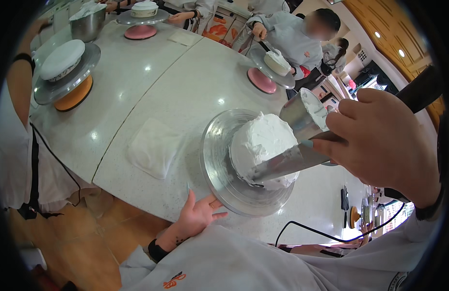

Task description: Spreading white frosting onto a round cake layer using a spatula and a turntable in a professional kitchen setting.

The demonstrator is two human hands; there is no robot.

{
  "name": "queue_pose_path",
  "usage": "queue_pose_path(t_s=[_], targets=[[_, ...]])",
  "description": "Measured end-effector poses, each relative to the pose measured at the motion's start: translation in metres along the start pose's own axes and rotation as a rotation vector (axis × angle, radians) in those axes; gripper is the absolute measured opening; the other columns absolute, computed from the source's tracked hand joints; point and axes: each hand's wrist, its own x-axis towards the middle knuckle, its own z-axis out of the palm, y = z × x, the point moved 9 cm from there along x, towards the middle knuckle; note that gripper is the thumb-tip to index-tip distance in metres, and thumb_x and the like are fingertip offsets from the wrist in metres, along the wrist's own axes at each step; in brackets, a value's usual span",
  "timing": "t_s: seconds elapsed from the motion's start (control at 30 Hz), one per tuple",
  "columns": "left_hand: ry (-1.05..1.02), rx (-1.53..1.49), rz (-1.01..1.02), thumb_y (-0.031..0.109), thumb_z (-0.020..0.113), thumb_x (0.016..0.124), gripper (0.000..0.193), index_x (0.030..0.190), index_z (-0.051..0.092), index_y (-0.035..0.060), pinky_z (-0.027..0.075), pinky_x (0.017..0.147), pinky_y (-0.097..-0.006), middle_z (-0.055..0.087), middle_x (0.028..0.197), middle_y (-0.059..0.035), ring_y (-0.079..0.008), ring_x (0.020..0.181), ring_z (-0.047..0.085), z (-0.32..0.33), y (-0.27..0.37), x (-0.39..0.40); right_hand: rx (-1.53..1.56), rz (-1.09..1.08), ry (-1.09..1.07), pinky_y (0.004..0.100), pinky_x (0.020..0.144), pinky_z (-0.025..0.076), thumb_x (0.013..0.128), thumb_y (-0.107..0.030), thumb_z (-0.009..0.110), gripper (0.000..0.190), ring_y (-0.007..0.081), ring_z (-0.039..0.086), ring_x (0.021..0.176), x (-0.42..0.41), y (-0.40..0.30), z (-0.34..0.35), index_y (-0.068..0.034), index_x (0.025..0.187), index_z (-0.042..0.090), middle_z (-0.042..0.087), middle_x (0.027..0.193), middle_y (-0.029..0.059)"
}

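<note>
A round cake covered in rough white cream (262, 142) stands on a metal cake turntable (219, 145). My right hand (381, 142) grips an icing spatula (291, 160) by its dark handle, and the flat metal blade lies against the cake's near side. Some cream clings to the blade's end. My left hand (201, 214) is at the turntable's near left rim, palm up, fingers spread, the fingertips at or under the edge; whether they touch it I cannot tell. Behind the cake is a metal container of white cream (302, 112), partly hidden by my right hand.
A folded white cloth (155, 147) lies left of the turntable. A person (290, 40) across the table spreads cream on another cake. Another cake (64, 60) on an orange-based turntable stands at the left, beside a person's arm. A black cable (319, 229) arcs at the lower right.
</note>
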Motion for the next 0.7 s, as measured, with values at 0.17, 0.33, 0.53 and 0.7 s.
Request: queue_pose_path(t_s=[0.17, 0.33, 0.53, 0.7], targets=[[-0.029, -0.032, -0.059, 0.07, 0.011, 0.077, 0.091, 0.133, 0.019, -0.0009, 0.014, 0.1, -0.0456, 0.024, 0.137, -0.0116, -0.024, 0.128, 0.019, 0.004, -0.009, 0.0, -0.092, 0.104, 0.173, 0.0265, 0.057, 0.039, 0.064, -0.024, 0.064, 0.011, 0.0125, 0.051, 0.064, 0.005, 0.012, -0.014, -0.019, 0.074, 0.065, 0.05, 0.067, -0.003], [-0.036, 0.011, -0.043, 0.073, 0.012, 0.075, 0.097, 0.132, 0.017, -0.0049, 0.015, 0.101, -0.0442, 0.024, 0.137, -0.0139, -0.0241, 0.128, 0.019, 0.002, -0.011, 0.001, -0.072, 0.15, -0.135, 0.0264, 0.059, 0.04, 0.066, -0.025, 0.063, 0.013, 0.0128, 0.053, 0.065, 0.013, 0.018, 0.01, -0.018, 0.076, 0.065, 0.051, 0.067, -0.002], [0.041, 0.069, 0.244, 0.075, 0.014, 0.073, 0.1, 0.132, 0.014, -0.0061, 0.017, 0.1, -0.0431, 0.025, 0.137, -0.0147, -0.0244, 0.125, 0.023, -0.008, 0.034, 0.003, -0.008, 0.094, -0.191, 0.0262, 0.059, 0.04, 0.068, -0.021, 0.062, 0.01, 0.0126, 0.053, 0.067, 0.0, 0.006, 0.014, -0.016, 0.077, 0.065, 0.051, 0.067, -0.0018], [0.162, 0.131, 0.266, 0.076, 0.015, 0.072, 0.101, 0.133, 0.014, -0.0049, 0.018, 0.1, -0.0415, 0.025, 0.136, -0.014, -0.0232, 0.123, 0.025, -0.006, 0.046, 0.004, -0.037, 0.098, 0.034, 0.0251, 0.059, 0.039, 0.068, -0.019, 0.063, 0.009, 0.0121, 0.052, 0.066, 0.002, 0.004, 0.001, -0.016, 0.075, 0.066, 0.05, 0.065, -0.0018]])
